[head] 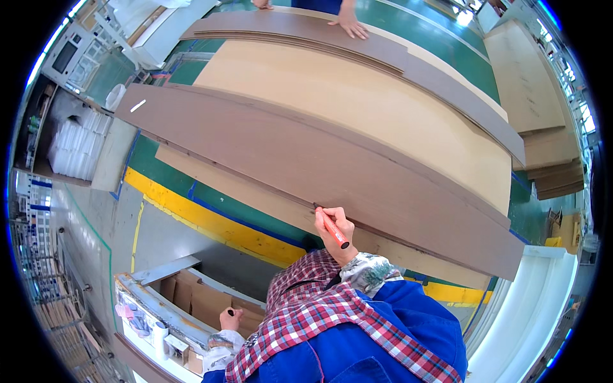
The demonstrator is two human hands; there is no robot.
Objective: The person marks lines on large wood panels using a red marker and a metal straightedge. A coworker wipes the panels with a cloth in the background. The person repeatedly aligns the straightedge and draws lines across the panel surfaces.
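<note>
My right hand [337, 232] grips a red marker pen [332, 227], its dark tip at the near edge of a long brown panel [306, 153]. That panel lies across a large tan board [345, 91]. My left hand [231, 319] is low on the left, closed around a small black object [231, 312], possibly a pen cap, above an open metal-framed bin holding cardboard [206, 301]. A short white strip [138, 106] lies at the panel's left end.
Across the board, a person's hands [352, 25] rest by more brown panels [287, 28]. Stacked boards [531, 86] stand at right, white panels [531, 292] at lower right. A cabinet [107, 158] with white packs stands left; a ledge [165, 330] holds small items.
</note>
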